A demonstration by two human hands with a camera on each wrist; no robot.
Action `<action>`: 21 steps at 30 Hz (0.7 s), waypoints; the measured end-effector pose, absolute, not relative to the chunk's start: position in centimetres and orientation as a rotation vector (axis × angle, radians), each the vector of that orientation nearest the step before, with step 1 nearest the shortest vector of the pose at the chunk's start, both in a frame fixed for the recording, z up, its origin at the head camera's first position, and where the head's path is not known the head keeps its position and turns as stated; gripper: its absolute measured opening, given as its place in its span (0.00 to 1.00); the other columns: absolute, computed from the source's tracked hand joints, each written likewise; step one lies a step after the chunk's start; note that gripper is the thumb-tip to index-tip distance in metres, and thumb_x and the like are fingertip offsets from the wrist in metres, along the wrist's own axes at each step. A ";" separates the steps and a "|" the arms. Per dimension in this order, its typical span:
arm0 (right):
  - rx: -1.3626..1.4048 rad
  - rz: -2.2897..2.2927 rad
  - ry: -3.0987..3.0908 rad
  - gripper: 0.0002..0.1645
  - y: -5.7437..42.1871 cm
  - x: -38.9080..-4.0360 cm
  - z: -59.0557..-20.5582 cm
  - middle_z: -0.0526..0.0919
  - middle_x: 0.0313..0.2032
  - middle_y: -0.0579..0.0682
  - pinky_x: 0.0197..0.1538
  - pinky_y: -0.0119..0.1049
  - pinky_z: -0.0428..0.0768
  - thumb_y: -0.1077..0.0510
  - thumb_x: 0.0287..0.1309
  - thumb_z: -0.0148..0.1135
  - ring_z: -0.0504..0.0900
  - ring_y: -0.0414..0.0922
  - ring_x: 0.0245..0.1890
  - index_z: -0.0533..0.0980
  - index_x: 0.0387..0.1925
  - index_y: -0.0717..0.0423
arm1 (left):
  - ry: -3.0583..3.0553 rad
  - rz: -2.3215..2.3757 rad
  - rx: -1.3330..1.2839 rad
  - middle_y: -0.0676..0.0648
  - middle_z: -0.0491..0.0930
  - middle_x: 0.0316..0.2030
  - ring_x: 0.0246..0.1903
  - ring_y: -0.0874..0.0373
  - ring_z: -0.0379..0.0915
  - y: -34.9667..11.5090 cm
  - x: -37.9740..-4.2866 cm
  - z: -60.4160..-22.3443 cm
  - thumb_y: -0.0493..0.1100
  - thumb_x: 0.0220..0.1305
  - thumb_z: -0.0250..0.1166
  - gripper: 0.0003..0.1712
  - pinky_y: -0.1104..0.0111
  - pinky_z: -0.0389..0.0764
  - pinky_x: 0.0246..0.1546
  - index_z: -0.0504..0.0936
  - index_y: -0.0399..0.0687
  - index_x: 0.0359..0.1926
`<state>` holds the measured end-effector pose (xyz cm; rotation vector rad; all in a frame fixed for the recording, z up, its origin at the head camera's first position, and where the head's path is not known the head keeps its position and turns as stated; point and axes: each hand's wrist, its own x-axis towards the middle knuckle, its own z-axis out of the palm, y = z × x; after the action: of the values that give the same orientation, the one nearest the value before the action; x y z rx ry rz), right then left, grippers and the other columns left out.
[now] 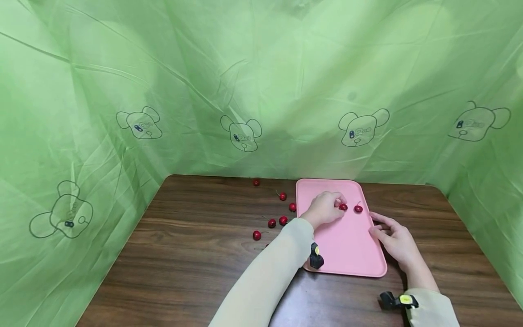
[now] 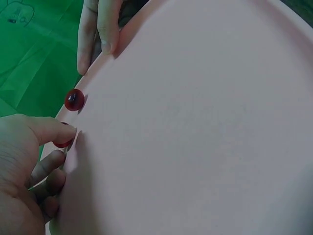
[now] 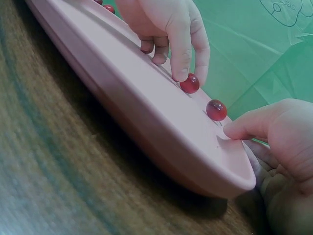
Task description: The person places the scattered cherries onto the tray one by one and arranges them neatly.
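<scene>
On the pink tray (image 1: 347, 245), my left hand (image 1: 325, 208) pinches a red cherry (image 1: 343, 206) between thumb and fingertips, down at the tray's surface. The left wrist view shows this cherry mostly hidden behind a finger of the left hand (image 2: 19, 166). A second cherry (image 1: 358, 209) with a thin stem lies just to its right, apart from both hands. My right hand (image 1: 396, 240) grips the tray's right edge. In the right wrist view, the thumb of that right hand (image 3: 288, 142) lies over the rim while its other fingers stay outside and below, partly hidden.
Several loose cherries lie on the dark wooden table (image 1: 184, 254) left of the tray, one cherry (image 1: 256, 182) near the back edge and another cherry (image 1: 256, 235) further forward. My left sleeve (image 1: 265, 272) covers part of that area. A green curtain (image 1: 261, 81) encloses the table's back and sides.
</scene>
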<state>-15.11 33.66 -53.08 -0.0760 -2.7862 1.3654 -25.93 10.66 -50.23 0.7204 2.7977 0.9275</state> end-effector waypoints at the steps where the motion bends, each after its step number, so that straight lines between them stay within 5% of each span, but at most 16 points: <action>1: -0.079 1.366 -2.787 0.31 33.7 -15.1 -53.1 0.87 0.52 0.63 0.40 0.30 0.81 0.54 0.77 0.67 0.81 0.34 0.42 0.75 0.75 0.59 | 2.802 0.931 0.715 0.59 0.83 0.42 0.43 0.70 0.71 10.7 -25.9 -50.2 0.45 0.69 0.78 0.14 0.75 0.71 0.49 0.88 0.59 0.53; 21: -0.078 1.375 -2.786 0.31 33.7 -15.2 -53.2 0.86 0.51 0.62 0.39 0.30 0.82 0.54 0.77 0.67 0.82 0.36 0.41 0.75 0.76 0.58 | 2.782 1.005 0.710 0.61 0.84 0.37 0.41 0.71 0.71 10.7 -25.9 -50.6 0.45 0.70 0.75 0.09 0.72 0.69 0.49 0.89 0.61 0.49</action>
<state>-15.18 33.70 -53.17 -0.0777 -2.7864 1.3746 -25.92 10.72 -50.59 0.7103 2.7818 1.0052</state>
